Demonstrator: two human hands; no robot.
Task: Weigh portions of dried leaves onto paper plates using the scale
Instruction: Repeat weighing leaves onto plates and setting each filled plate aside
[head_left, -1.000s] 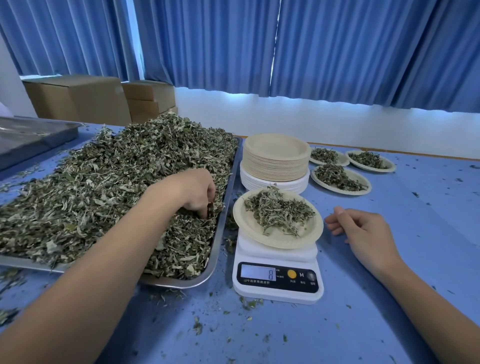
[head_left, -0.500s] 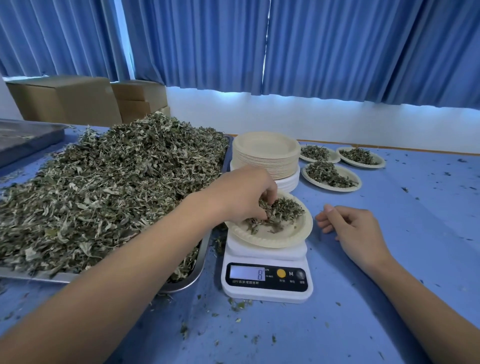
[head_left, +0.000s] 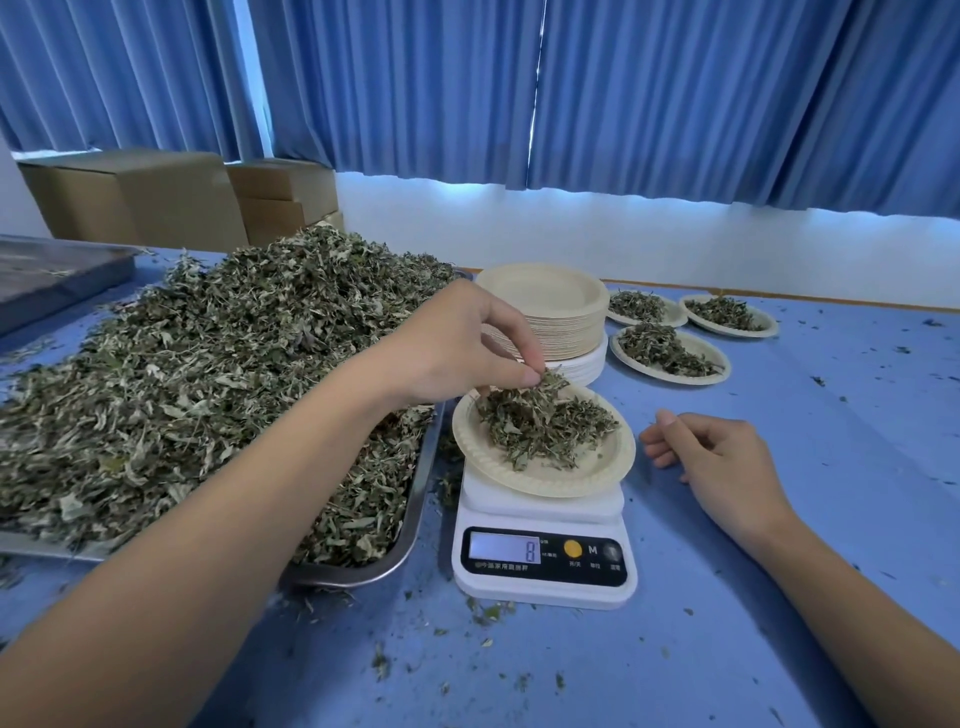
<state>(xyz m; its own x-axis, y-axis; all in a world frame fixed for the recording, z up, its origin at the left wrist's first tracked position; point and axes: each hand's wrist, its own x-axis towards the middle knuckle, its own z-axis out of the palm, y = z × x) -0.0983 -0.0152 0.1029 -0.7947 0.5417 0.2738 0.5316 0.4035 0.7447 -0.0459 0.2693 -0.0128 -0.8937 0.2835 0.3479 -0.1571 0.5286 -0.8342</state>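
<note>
Heaped tray (head_left: 418, 493) (and plate stack (head_left: 558, 317)) crowds the scale (head_left: 543, 587).

Grey-green dried leaves (head_left: 208, 389) on the silver tray (head_left: 358, 576) at 9 o'clock, beige plate (head_left: 545, 480) on the white scale (head_left: 545, 597) (black panel, yellow button), leaf-flecked blue table (head_left: 727, 649), pleated blue curtains (head_left: 623, 104) at 12 o'clock.

At frame centre, the left hand (head_left: 457, 348) pinches dried leaves (head_left: 545, 421) over the paper plate (head_left: 597, 475) on the scale (head_left: 543, 564).
</note>
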